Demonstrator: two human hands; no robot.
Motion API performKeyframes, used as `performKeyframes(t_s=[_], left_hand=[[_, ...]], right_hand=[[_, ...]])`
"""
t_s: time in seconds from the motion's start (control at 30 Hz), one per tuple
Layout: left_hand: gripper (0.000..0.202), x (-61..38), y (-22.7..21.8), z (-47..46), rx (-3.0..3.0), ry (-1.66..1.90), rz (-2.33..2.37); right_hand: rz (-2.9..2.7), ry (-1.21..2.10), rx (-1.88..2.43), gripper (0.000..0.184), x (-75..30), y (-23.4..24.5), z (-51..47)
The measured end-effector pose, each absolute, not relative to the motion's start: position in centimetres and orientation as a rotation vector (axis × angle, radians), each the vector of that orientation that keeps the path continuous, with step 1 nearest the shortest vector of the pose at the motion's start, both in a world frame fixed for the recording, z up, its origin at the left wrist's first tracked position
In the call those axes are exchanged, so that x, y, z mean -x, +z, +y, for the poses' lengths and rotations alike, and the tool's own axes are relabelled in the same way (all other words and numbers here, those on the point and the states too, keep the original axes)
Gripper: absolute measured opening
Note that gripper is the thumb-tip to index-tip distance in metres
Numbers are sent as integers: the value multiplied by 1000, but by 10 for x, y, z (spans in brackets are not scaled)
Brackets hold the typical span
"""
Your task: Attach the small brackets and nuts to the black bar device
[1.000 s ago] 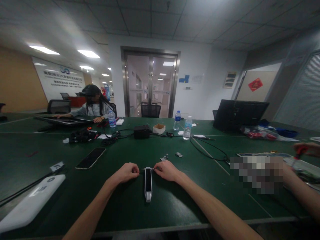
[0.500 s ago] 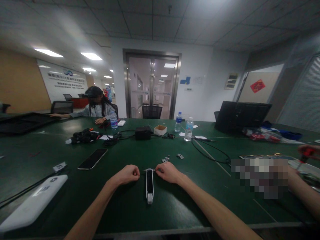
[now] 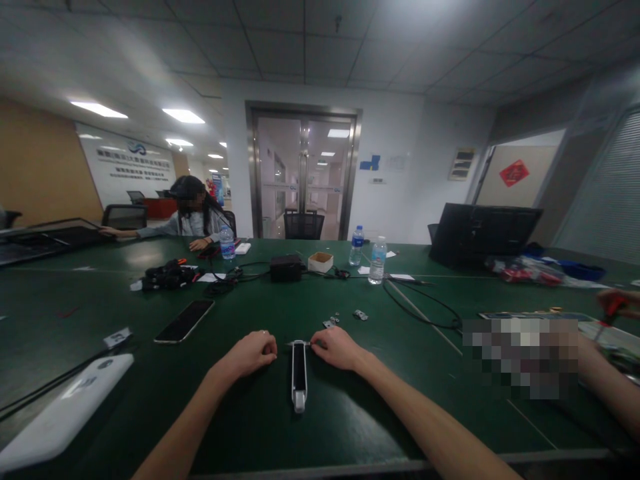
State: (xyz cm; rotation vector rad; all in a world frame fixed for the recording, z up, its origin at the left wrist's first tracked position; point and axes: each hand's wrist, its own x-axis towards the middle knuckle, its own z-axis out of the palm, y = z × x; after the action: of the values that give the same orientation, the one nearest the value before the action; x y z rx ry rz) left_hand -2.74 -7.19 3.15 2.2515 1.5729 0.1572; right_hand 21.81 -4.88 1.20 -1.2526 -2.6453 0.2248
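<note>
A narrow white device with a long dark face (image 3: 299, 373) lies on the green table between my hands, its blunt white end towards me. Thin pointed bits stick out sideways from its far end. My right hand (image 3: 336, 348) rests on the table just right of that end, thumb and fingertips pinched at the small bit there; what they hold is too small to name. To the left, apart from the device, my left hand (image 3: 256, 350) is curled closed on the table, and its fingertips hide whatever may be in them. Small metal parts (image 3: 331, 321) lie beyond my right hand.
A phone (image 3: 185, 321) and a white casing (image 3: 70, 407) lie at left. Further back stand water bottles (image 3: 377, 261), a small open box (image 3: 321, 262) and a black adapter (image 3: 286, 268) with cables. A co-worker's hand (image 3: 620, 303) with a red-handled tool is at right; another person sits across.
My hands and the white device hold nearly the same places. At far left, the black panel by the seated person's hand has tilted. The view has shifted very slightly.
</note>
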Motion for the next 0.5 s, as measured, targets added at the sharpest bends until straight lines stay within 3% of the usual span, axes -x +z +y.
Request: performKeyframes(t_s=[0.27,0.43,0.5], left_hand=[[30,16,32,-167,-2364,-24,1704],[49,32,-11,-194,-2398,-43,1602],[38,41,-31,-196,-2519,65,1536]], right_hand=[[-2639,197,1261,27,-218,11,-48],[-2629,212,1244,28,-217,13,-50],[-2627,215,1255,28,-218,13,-50]])
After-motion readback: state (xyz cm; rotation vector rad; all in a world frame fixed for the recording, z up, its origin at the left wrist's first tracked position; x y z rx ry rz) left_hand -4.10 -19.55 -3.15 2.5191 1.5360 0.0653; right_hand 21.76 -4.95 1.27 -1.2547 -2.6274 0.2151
